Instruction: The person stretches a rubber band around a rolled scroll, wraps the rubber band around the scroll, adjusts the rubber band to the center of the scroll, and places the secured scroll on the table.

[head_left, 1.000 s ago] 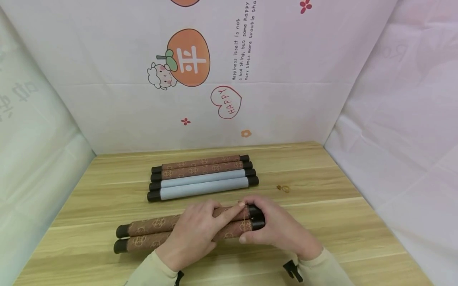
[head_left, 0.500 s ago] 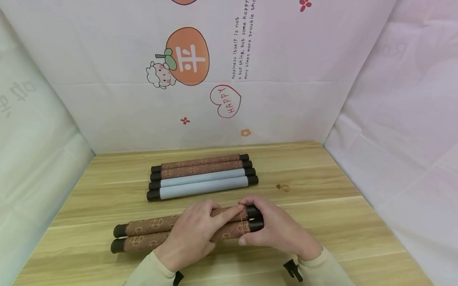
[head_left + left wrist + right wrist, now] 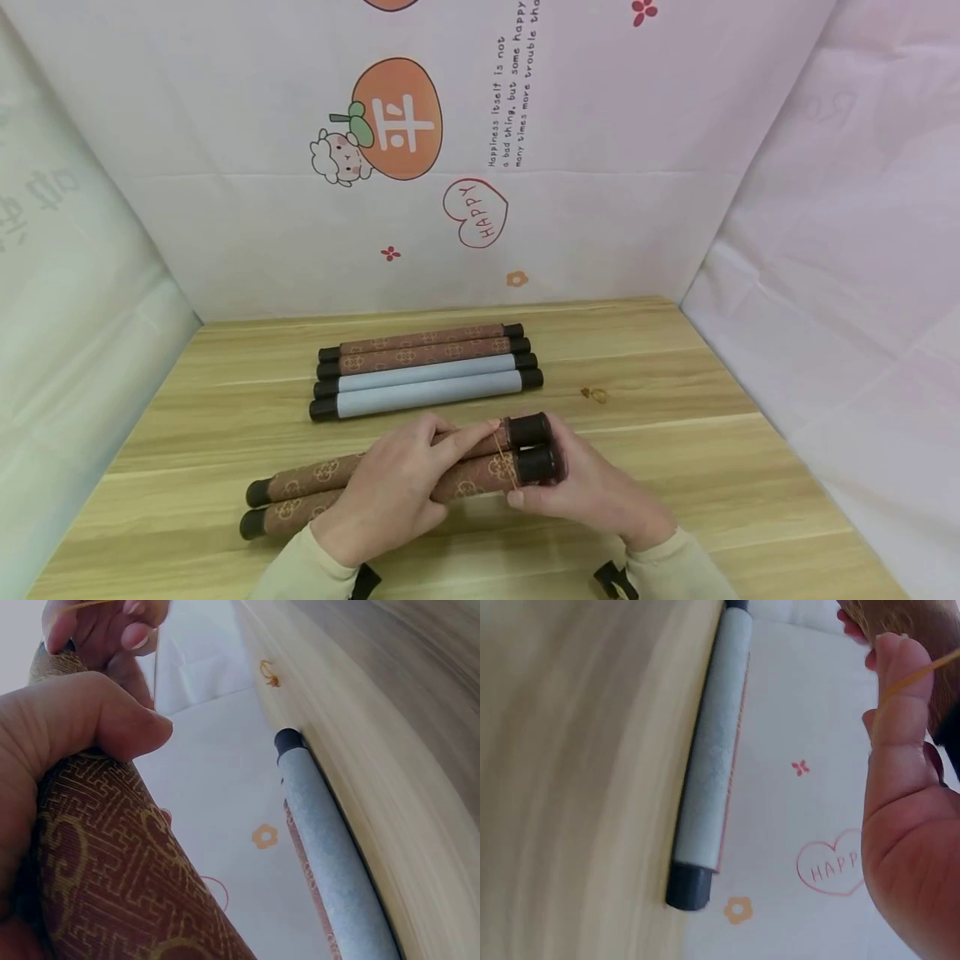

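Because white cloth stands round 3 sides, prob. to screen off bkgd, all my readable text is there: "Happiness itself is not a bad thing, but some happy", "many times more trouble tha…" (cut off), running sideways; "HAPPY" in a red heart; one white char. on an orange fruit, looks like 平 turned over. L. panel marks too faint to read.

Wood-grain tabletop below. Toward back, 4 black-capped rolls side by side: 2 brown rolls behind 2 pale-blue rolls, ends roughly level, prob. parked there to leave working room in front.

Nearer me, a brown pair, gold flower pattern, no brand visible. My L. hand grasps it mid-length, prob. so the two don't part. R. ends look raised, prob. for access underneath. My R. hand is at those ends, fingers hooked in an orange band, drawn taut across both; L. index tip at its upper end, R. thumb at its lower. Whether it passes right round beneath: can't tell.

Smallest: loose orange-brown loop R. of the row, poss. a spare.
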The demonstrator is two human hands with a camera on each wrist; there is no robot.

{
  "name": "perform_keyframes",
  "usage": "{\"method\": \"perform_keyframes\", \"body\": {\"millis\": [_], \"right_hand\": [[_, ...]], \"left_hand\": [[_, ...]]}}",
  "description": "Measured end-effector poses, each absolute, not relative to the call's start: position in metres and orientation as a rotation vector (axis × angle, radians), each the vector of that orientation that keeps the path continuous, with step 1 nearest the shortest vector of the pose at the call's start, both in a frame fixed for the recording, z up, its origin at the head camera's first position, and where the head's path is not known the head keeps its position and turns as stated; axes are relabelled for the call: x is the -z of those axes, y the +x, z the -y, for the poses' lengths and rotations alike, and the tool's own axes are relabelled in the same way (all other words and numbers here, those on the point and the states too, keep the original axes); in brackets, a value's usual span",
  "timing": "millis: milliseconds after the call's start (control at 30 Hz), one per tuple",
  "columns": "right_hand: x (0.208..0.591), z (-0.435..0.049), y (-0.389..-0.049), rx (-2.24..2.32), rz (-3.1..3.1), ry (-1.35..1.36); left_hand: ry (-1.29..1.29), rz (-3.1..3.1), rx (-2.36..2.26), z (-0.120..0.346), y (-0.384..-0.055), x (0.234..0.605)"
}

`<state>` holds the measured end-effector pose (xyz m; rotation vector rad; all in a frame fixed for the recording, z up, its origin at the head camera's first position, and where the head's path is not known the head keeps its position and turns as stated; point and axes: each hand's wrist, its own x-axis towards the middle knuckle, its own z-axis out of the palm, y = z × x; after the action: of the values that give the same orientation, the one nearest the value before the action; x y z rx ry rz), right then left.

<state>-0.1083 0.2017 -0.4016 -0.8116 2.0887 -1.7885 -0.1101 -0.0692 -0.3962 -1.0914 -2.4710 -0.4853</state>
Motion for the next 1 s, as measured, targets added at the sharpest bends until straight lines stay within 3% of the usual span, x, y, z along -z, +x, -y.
{"method": "perform_keyframes", "body": {"millis": [500,700,1000], "right_hand": [[0.413,-0.175,-0.082,1.845,-2.247,-0.653],[0.416,-0.162,-0.071,1.754,-2.617,-0.849],[0.409,-0.149,-0.072,1.433,-3.277,-1.440]], "left_hand": [[-0.908,2.455,0.430,0.068,-0.113,0.390],[-0.886,2.446,0.374,0.065,-0.114,0.393],[-0.893,2.397,0.352,0.063,-0.115,0.396]]}}
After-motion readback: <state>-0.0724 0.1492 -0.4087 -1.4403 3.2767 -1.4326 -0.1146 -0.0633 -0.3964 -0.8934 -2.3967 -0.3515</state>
